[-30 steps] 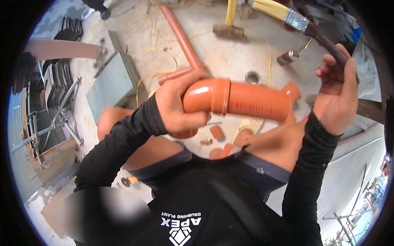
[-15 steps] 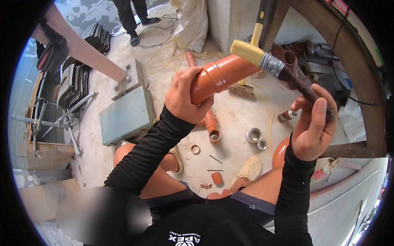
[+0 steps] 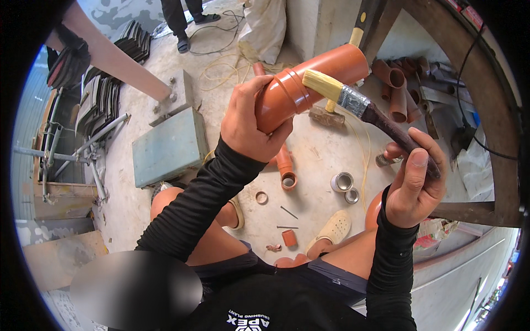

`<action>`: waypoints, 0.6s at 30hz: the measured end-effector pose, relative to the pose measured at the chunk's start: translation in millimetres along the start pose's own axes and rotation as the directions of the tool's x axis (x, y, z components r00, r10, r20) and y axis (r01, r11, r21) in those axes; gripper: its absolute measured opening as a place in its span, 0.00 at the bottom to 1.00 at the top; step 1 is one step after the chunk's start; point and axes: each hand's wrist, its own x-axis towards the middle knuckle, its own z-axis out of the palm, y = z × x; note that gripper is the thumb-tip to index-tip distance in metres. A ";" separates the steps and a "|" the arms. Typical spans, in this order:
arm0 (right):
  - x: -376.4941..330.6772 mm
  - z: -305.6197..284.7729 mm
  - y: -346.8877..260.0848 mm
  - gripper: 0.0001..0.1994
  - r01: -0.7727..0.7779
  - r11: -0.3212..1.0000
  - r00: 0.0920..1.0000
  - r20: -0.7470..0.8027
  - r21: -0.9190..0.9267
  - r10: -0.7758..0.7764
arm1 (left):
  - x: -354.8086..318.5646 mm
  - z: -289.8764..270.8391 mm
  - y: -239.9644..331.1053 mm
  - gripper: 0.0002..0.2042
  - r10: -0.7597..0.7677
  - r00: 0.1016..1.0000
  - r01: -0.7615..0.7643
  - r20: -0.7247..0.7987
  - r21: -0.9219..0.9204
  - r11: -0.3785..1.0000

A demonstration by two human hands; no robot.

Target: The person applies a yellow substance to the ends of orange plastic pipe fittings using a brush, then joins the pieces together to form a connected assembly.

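Observation:
My left hand [image 3: 253, 118] is wrapped round the near end of an orange plastic pipe [image 3: 331, 66], just behind its raised collar. The pipe slants up to the right, its far end open. In my right hand [image 3: 415, 185] is a paintbrush [image 3: 381, 118], held by its dark handle between thumb and fingers. Its pale yellow bristles lie over the side of the pipe near the collar; whether they touch it I cannot tell. Beneath, on the floor, are an orange pipe fitting [image 3: 286, 170] and two open tins [image 3: 343, 181].
A long-handled hammer [image 3: 327, 116] rests on the floor beyond the pipe. At left stands a blue-grey metal box [image 3: 165, 146]. Loose orange pipes [image 3: 397, 99] are piled at right under a wooden frame [image 3: 499, 149]. Nails [image 3: 288, 212] and a short orange piece [image 3: 289, 238] lie between my feet. Another person's legs [image 3: 179, 22] show at the back.
The brush has swung down and left, from across the pipe's far part to its side near the collar. My right hand has lowered slightly; my left keeps its hold.

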 end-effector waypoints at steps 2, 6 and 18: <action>-0.7 -1.8 1.6 0.14 0.005 1.000 1.000 0.003 -0.017 -0.005 | 0.9 2.4 1.1 0.32 -0.030 1.000 0.030 0.004 -0.033 0.999; -2.1 -4.8 3.6 0.14 0.021 0.999 1.000 0.015 -0.027 -0.021 | 1.4 6.8 3.9 0.31 -0.131 0.991 0.131 0.010 -0.146 0.981; -4.2 -3.6 7.1 0.13 0.039 0.999 0.996 0.084 -0.032 -0.036 | 5.6 -1.8 4.0 0.31 -0.533 0.746 0.666 0.399 -0.470 0.580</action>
